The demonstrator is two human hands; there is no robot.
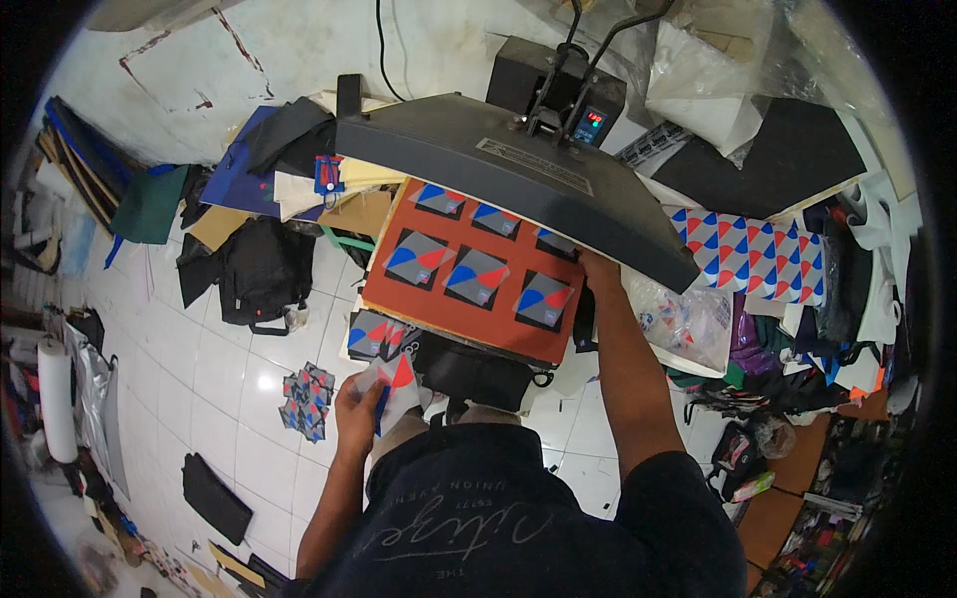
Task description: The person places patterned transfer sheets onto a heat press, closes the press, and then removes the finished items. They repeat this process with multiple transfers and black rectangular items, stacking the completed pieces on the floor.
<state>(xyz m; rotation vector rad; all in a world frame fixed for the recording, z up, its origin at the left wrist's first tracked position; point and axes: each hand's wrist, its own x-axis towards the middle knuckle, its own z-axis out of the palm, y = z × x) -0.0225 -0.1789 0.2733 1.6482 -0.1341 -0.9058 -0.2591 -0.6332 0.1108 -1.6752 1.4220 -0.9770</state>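
Note:
A heat press stands in front of me with its dark upper plate (498,164) raised. On its orange-brown lower pad (394,294) lie several black pieces, each with a grey, red and blue printed sheet over it, such as the middle one (476,277). My right hand (595,271) reaches in at the pad's right side, by the piece under the plate's edge (555,243); the plate hides its fingers. Low and left of the pad, my left hand (357,401) is closed on printed transfer sheets (400,383) with red and blue shapes.
A stack of printed pieces (371,335) sits just below the pad's left corner. More lie in a pile (307,402) on the white tile floor. A black bag (264,269) stands at left. Patterned sheets (748,254) and a plastic bag (683,317) lie at right.

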